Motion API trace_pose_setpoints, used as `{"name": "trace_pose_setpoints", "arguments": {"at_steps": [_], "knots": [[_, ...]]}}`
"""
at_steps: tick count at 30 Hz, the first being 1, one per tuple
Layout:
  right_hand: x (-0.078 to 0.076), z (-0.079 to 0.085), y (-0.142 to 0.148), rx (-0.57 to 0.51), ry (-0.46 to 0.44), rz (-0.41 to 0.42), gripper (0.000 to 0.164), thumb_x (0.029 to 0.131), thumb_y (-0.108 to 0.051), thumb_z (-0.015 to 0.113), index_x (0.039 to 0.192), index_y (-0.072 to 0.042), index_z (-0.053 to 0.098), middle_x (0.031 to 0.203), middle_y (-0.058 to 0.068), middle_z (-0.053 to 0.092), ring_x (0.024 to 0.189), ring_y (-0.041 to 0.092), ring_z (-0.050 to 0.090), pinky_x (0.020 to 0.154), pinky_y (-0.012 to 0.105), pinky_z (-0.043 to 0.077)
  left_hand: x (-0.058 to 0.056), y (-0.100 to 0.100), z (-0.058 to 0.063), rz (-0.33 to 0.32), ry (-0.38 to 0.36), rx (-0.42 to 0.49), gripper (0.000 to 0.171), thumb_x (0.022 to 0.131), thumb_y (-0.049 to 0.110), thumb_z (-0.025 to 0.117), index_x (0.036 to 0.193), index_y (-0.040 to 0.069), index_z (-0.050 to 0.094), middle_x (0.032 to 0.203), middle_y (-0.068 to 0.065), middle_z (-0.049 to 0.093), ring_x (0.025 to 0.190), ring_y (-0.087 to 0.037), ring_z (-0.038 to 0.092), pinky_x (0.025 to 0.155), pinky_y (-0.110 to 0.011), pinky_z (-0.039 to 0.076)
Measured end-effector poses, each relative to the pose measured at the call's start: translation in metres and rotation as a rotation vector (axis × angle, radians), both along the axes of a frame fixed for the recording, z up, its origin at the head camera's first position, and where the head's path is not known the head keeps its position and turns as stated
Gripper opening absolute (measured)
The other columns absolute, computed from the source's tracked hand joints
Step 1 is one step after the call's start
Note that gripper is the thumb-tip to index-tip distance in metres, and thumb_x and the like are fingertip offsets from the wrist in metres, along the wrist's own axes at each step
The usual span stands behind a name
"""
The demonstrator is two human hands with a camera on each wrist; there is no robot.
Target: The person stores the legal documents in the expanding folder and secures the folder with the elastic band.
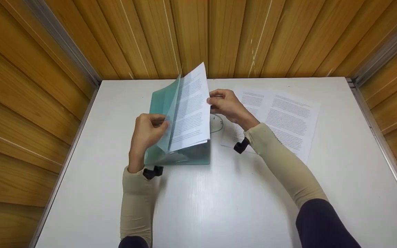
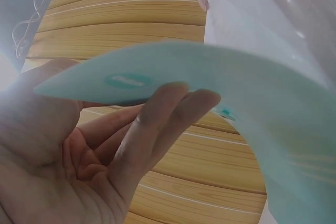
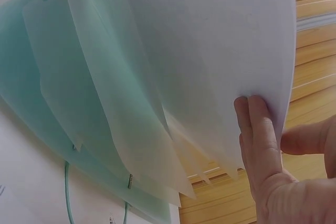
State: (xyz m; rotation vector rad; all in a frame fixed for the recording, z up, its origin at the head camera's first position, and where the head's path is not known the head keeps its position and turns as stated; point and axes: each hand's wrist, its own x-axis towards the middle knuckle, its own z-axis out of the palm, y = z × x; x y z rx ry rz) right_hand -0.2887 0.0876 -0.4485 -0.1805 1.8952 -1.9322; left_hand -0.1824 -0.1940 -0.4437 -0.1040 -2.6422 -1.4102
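Note:
A translucent green folder [image 1: 191, 157] lies open near the far edge of the table. My left hand [image 1: 146, 132] pinches its raised front cover [image 2: 173, 69] between thumb and fingers. Printed sheets of paper [image 1: 193, 110] stand tilted up inside the folder, next to that cover. At their right edge, my right hand [image 1: 227, 105] pinches the sheets, fingers behind and thumb in front. In the right wrist view, several clear plastic sleeves [image 3: 105, 93] fan out beneath the paper [image 3: 226, 40]. How far the sheets sit inside a sleeve is hard to tell.
Loose printed sheets [image 1: 288, 127] lie flat on the white table [image 1: 198, 206], right of the folder and partly under the right forearm. A thin green elastic cord [image 1: 222, 124] loops out from the folder's right side. Wood-patterned walls [image 1: 226, 38] border the table.

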Motion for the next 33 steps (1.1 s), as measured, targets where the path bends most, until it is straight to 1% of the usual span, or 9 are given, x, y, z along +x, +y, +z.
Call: {"name": "trace_pose_setpoints", "arguments": {"at_steps": [6,10,15,19,28,33], "knots": [[0.0,-0.003,-0.005,-0.009,-0.003,0.005,0.033,0.106,-0.002,0.059,0.136,0.01,0.059,0.129,0.028,0.07,0.099,0.024,0.075,0.086,0.033,0.065,0.001,0.0,-0.001,-0.007,0.003,0.007,0.026,0.095,0.005,0.071,0.115,-0.008,0.079,0.11,-0.024,0.079,0.095,-0.035,0.08,0.085,-0.049,0.066],[-0.001,-0.005,-0.007,-0.004,-0.002,0.005,0.033,0.105,-0.002,0.06,0.136,0.009,0.06,0.13,0.029,0.07,0.102,0.026,0.076,0.089,0.034,0.065,0.0,0.002,-0.001,-0.009,0.004,0.009,0.025,0.095,0.004,0.071,0.115,-0.009,0.079,0.109,-0.024,0.079,0.095,-0.034,0.08,0.084,-0.049,0.066],[-0.002,-0.006,-0.01,0.03,0.015,0.011,0.032,0.105,-0.004,0.061,0.135,0.007,0.064,0.13,0.026,0.071,0.107,0.028,0.076,0.089,0.034,0.065,0.0,0.003,-0.001,-0.009,0.005,0.007,0.026,0.095,0.004,0.071,0.116,-0.009,0.078,0.109,-0.024,0.079,0.094,-0.034,0.08,0.084,-0.049,0.066],[-0.002,-0.005,-0.014,0.049,0.029,0.024,0.032,0.105,-0.005,0.063,0.135,0.007,0.065,0.129,0.025,0.072,0.104,0.026,0.078,0.089,0.035,0.065,-0.001,0.003,-0.002,-0.013,0.011,0.005,0.026,0.095,0.003,0.071,0.116,-0.01,0.078,0.109,-0.024,0.079,0.093,-0.034,0.08,0.083,-0.048,0.066],[-0.003,-0.007,-0.023,0.118,0.071,0.014,0.029,0.102,-0.006,0.07,0.128,0.005,0.071,0.12,0.022,0.076,0.093,0.021,0.079,0.083,0.033,0.065,-0.004,0.003,-0.007,-0.023,0.001,-0.004,0.026,0.095,0.004,0.071,0.117,-0.009,0.078,0.111,-0.024,0.079,0.097,-0.035,0.08,0.085,-0.048,0.066],[-0.005,-0.009,-0.03,0.153,0.091,0.008,0.027,0.101,-0.006,0.07,0.126,0.004,0.073,0.118,0.021,0.076,0.092,0.021,0.079,0.081,0.032,0.066,-0.007,0.002,-0.009,-0.017,-0.014,-0.012,0.027,0.096,0.005,0.071,0.119,-0.007,0.078,0.112,-0.023,0.079,0.097,-0.034,0.08,0.085,-0.048,0.066]]}}
